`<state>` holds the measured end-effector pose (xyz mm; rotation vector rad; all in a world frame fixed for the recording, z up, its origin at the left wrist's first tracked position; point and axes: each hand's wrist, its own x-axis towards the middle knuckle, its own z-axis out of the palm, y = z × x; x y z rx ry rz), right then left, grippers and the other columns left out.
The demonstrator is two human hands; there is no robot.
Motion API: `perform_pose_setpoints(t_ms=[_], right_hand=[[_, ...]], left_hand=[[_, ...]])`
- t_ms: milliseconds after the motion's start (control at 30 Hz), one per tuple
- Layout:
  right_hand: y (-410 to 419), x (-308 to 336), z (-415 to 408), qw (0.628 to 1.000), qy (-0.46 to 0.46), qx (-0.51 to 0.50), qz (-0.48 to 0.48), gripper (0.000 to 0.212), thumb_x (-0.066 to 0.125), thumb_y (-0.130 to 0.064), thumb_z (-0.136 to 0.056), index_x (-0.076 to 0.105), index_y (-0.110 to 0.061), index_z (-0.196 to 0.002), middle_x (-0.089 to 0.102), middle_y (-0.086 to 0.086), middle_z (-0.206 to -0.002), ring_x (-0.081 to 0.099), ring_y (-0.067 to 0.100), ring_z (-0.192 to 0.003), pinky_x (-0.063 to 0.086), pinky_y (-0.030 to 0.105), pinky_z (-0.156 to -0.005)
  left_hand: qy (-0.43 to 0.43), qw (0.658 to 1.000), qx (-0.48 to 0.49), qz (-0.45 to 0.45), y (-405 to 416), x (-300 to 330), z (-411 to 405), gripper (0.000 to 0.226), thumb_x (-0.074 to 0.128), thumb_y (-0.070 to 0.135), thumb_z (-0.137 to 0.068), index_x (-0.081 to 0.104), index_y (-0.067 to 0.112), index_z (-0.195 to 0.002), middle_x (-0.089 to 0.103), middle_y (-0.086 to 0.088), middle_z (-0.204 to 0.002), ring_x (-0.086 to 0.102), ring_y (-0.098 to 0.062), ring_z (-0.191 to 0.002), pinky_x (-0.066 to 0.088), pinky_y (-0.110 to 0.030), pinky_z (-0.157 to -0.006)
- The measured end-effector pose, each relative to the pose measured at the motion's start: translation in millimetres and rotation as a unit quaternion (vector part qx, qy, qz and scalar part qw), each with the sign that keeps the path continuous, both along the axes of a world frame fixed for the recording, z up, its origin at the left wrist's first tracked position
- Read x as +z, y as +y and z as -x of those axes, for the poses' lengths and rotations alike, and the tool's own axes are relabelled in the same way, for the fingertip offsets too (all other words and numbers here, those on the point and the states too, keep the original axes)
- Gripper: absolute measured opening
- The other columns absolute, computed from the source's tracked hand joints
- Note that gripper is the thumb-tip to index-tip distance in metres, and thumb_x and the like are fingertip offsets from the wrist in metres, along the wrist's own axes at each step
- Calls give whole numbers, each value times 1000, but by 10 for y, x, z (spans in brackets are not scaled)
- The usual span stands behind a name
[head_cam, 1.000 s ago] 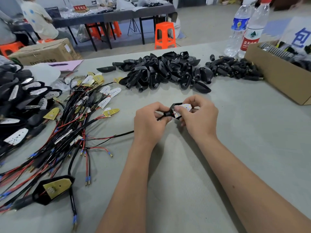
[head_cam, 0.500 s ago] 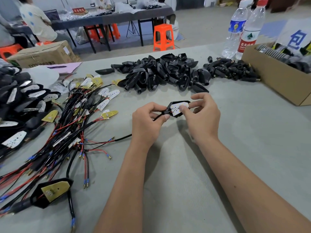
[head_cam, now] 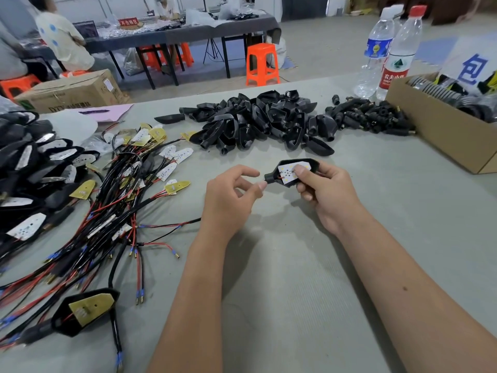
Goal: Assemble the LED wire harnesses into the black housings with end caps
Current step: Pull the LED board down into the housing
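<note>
Right hand point(head_cam: 326, 191) pinches the light, rigid housing point(head_cam: 293, 172) mid-frame by its rim (thumb on fragile board), left hand point(head_cam: 232, 196) pinching its neck.

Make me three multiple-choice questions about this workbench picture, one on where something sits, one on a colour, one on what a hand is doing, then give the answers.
1. Where is the cardboard box on the table?
A. far right
B. near left corner
C. under the hands

2. What colour is the cap of the taller water bottle?
A. blue
B. red
C. green

3. What is the right hand doing?
A. lying flat on the table
B. reaching into the box
C. holding a black housing with a white LED board in it

Answers:
1 A: it sits at the table's right edge, past the loose housings pile.
2 B: its cap shows red.
3 C: its fingers curl around the housing and the thumb presses the board.
</note>
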<state>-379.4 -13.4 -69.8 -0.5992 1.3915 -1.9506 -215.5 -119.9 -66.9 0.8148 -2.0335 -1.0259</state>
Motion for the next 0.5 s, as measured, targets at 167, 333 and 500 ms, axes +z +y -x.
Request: perform_pose_setpoints(t_ms=[167,333,500], right_hand=[[21,48,88,993,-78,-88,25,5,61,-8,-102,65,-10,-99,67,9,-85,51,13,-53,34,21,-39],[-6,47,56,994,-78,-78,15,17,48,-22,-110,59,-12,-101,72,8,-78,53,17,-47,33,22,-37],[-1,53,74,991,-90,-95,17,23,49,-26,-110,59,-10,-96,71,3,-69,56,16,-47,39,24,-39]], left_hand=[[-91,994,48,24,-180,86,-268,28,72,41,-91,69,23,-70,66,11,-58,48,-3,-47,37,-24,-55],[-99,994,47,1,-234,103,-341,26,59,23,-95,76,24,-75,48,13,-48,38,-8,-47,29,-29,-54],[-73,997,25,26,-228,77,-322,24,66,14,-96,77,29,-81,48,15,-49,39,-7,-49,28,-21,-51]])
